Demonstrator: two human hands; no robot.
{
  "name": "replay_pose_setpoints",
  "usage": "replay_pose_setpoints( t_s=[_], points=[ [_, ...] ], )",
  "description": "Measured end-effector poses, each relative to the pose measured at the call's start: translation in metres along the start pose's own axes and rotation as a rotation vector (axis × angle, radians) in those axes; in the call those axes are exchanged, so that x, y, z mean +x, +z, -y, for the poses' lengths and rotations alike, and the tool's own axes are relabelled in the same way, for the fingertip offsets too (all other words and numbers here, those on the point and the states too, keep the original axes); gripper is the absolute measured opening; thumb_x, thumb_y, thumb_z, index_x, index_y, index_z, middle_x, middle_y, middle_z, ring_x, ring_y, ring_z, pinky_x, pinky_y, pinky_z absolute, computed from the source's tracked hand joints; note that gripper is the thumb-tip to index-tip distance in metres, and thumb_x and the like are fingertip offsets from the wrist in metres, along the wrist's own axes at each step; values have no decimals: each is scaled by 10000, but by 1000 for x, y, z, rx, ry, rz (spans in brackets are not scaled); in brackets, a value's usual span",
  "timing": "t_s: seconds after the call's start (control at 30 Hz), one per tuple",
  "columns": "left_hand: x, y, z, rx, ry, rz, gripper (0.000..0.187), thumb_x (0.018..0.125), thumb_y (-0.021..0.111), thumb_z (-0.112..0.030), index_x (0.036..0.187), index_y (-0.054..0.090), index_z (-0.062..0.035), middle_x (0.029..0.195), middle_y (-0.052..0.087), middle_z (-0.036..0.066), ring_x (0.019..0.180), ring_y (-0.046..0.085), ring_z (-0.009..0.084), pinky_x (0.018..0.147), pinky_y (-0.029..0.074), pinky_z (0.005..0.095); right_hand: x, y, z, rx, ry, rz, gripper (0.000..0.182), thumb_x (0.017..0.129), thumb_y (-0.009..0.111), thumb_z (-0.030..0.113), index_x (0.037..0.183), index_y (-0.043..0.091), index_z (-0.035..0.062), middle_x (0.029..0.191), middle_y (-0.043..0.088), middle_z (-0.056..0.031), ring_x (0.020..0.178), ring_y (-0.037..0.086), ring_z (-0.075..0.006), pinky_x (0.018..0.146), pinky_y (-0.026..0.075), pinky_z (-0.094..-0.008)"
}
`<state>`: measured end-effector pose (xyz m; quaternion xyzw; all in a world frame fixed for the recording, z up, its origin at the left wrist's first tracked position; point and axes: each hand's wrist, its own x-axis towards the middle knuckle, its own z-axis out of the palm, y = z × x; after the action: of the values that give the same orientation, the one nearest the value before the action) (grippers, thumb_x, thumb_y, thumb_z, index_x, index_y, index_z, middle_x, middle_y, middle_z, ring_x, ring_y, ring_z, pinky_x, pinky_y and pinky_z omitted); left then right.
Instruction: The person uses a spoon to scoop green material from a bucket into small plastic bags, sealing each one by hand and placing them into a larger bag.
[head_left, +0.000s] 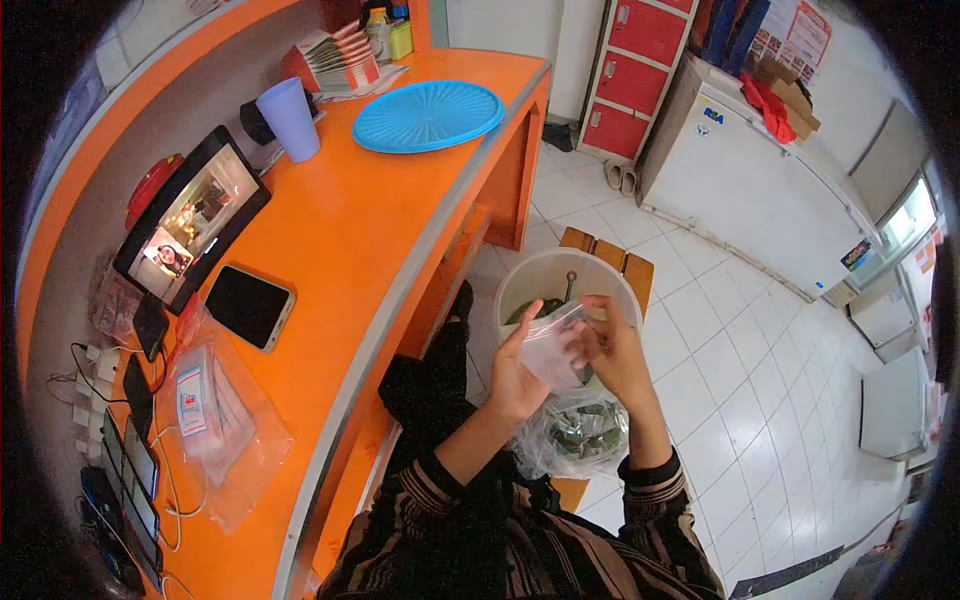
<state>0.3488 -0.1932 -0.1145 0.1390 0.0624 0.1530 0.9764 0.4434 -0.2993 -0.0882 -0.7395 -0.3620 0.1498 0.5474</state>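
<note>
A small clear plastic zip bag (547,352) is held up between my two hands, above a white bucket (612,268). My left hand (516,382) is closed on the bag's left edge, thumb pointing up. At the opposite edge, the fingers of my right hand (618,358) are curled and grip it near the top; some of them show through the plastic. Inside the bucket lie dark green contents and a metal handle (571,281), partly hidden by the bag and my hands. Just below my hands sits a larger clear bag (585,432) with green pieces in it.
A wooden stool (634,278) carries the bucket. Left of me runs an orange counter (345,225) with a blue lid (428,116), a purple cup (289,119), a phone (249,306), a lit screen (196,217) and a packet of plastic bags (215,410). A white chest freezer (745,170) stands ahead right.
</note>
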Motion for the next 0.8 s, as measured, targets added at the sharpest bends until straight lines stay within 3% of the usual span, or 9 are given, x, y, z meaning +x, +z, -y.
replay_pose_setpoints(
  t_s=[0.1, 0.17, 0.23, 0.33, 0.4, 0.47, 0.53, 0.7, 0.8],
  points=[
    [6, -50, -11, -52, -55, 86, 328, 907, 547, -235, 1211, 482, -131, 1085, 568, 91, 899, 563, 169, 773, 457, 334, 0, -12, 13, 203, 84, -34, 348, 862, 480, -69, 1184, 391, 28, 825, 630, -107, 641, 607, -142, 535, 482, -252],
    [6, -64, -14, -131, -158, 198, 298, 883, 593, -203, 1159, 527, -113, 1028, 596, 75, 845, 574, 145, 710, 467, 301, -1, -23, 21, 300, 135, 188, 383, 852, 469, -84, 1202, 365, 29, 793, 614, -97, 639, 604, -154, 541, 481, -254],
    [-3, -44, -21, 633, -211, -103, 205, 826, 673, -168, 999, 628, -66, 898, 642, 37, 757, 578, 103, 596, 442, 243, -3, -26, 23, 326, 175, 277, 396, 846, 469, -89, 1206, 355, 32, 779, 603, -91, 630, 598, -157, 551, 480, -255],
    [-17, -28, -36, 1145, -197, 93, 154, 818, 685, -185, 868, 674, -40, 795, 650, 12, 694, 557, 70, 567, 414, 213, -3, -23, 25, 344, 211, 414, 383, 833, 509, -80, 1176, 384, 35, 789, 590, -81, 638, 586, -155, 575, 477, -255],
    [-26, -19, -41, 1137, -182, 69, 111, 798, 701, -141, 817, 690, -33, 734, 652, 18, 642, 564, 75, 579, 432, 210, -5, -17, 26, 330, 212, 460, 357, 825, 549, -65, 1143, 423, 36, 812, 588, -77, 655, 580, -151, 590, 475, -254],
    [-31, -14, -44, 1347, 232, -2, 75, 776, 712, -81, 777, 672, -18, 726, 653, 34, 639, 572, 71, 596, 464, 216, -6, -3, 28, -388, -377, -115, 265, 789, 660, -10, 1009, 519, 34, 875, 583, -63, 714, 568, -136, 624, 469, -247],
    [-31, -26, -43, 1347, 295, -17, 71, 772, 709, -59, 780, 657, -11, 733, 656, 47, 659, 586, 78, 602, 485, 227, -11, 2, 31, -518, -360, -158, 233, 751, 741, 65, 906, 571, 25, 916, 576, -49, 778, 558, -116, 651, 462, -231],
    [-35, -17, -43, 1695, 354, 91, 70, 797, 674, -24, 817, 614, 6, 770, 662, 76, 695, 615, 110, 636, 533, 263, -24, 25, 13, 116, 57, 230, 195, 835, 670, 112, 965, 583, -5, 844, 613, -48, 757, 594, -101, 660, 474, -229],
    [-37, -10, -45, 1324, 102, 3, 50, 833, 632, -19, 835, 592, 11, 781, 656, 74, 706, 622, 132, 673, 540, 283, -23, 22, 9, 270, 147, 281, 122, 885, 597, 99, 926, 580, -15, 828, 615, -41, 732, 595, -97, 642, 476, -232]
  ],
)
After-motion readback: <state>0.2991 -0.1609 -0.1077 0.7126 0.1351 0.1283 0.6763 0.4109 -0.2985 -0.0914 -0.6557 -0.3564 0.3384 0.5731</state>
